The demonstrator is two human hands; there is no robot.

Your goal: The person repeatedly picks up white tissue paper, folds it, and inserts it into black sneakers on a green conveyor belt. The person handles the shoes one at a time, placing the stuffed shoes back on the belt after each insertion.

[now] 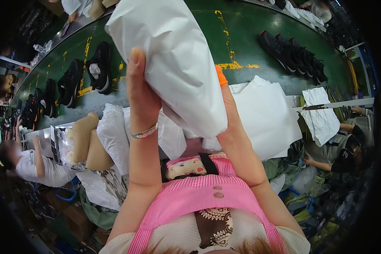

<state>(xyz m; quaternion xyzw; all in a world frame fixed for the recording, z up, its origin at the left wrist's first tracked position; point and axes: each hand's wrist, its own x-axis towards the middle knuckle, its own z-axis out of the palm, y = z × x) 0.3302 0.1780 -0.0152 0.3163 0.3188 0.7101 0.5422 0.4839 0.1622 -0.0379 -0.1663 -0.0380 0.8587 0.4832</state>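
A long bundle wrapped in white paper (pixel 173 55) is held up in front of me, over the green work surface. My left hand (pixel 143 89) is closed round its left side, with the thumb pressed flat on the paper. On the right side, my right hand (pixel 229 106) grips the bundle from behind. An orange cover (pixel 221 75) shows on one of its digits; most of its other fingers are hidden by the paper. What the wrapping contains cannot be seen.
Black shoes (pixel 99 67) stand in a row at the left, and several more black shoes (pixel 292 55) at the far right. A stack of white paper sheets (pixel 262 118) lies near me at right. Beige molded inserts (pixel 82 139) are at left. Co-workers sit at both sides.
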